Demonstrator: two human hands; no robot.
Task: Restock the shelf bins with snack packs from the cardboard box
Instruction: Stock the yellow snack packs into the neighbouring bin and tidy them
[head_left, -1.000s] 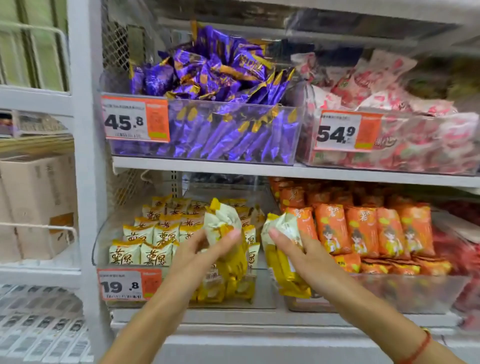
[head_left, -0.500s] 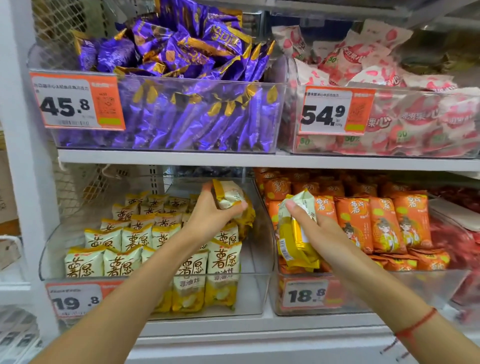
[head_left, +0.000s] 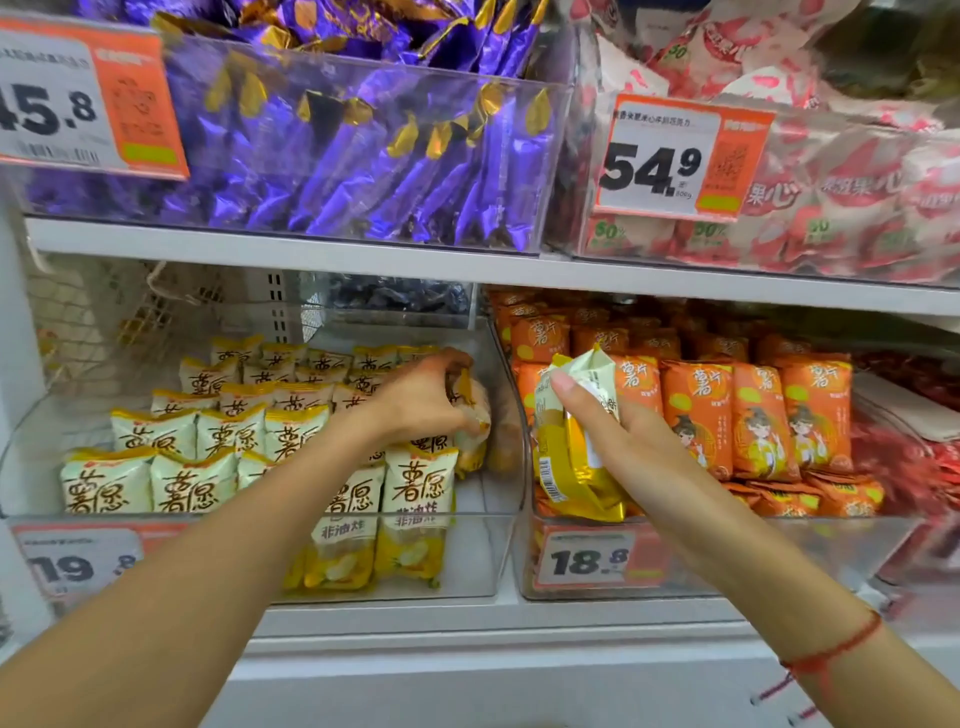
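The right hand (head_left: 631, 431) grips a small stack of yellow snack packs (head_left: 571, 457) in front of the orange-pack bin (head_left: 727, 561), while, farther in, the left hand (head_left: 421, 402) curls round another yellow pack (head_left: 475, 415) at the right end of the clear yellow-pack bin (head_left: 467, 551).

The clear bin (head_left: 496, 467) holding yellow packs (head_left: 176, 483) has bare floor along its 3 o'clock wall and toward the front at 6 o'clock; a hand can pass down there. The left hand (head_left: 423, 402) with a pack (head_left: 475, 415) fills that gap's far end. Toward 9 o'clock, upright packs stand in tight rows, blocking the way. Overhead at 12 o'clock, the shelf board (head_left: 311, 260) caps the entry. At 3 o'clock, the right hand (head_left: 618, 431) and its yellow bundle (head_left: 571, 467) hang before the orange packs (head_left: 753, 415), which crowd the neighbouring bin (head_left: 779, 561).
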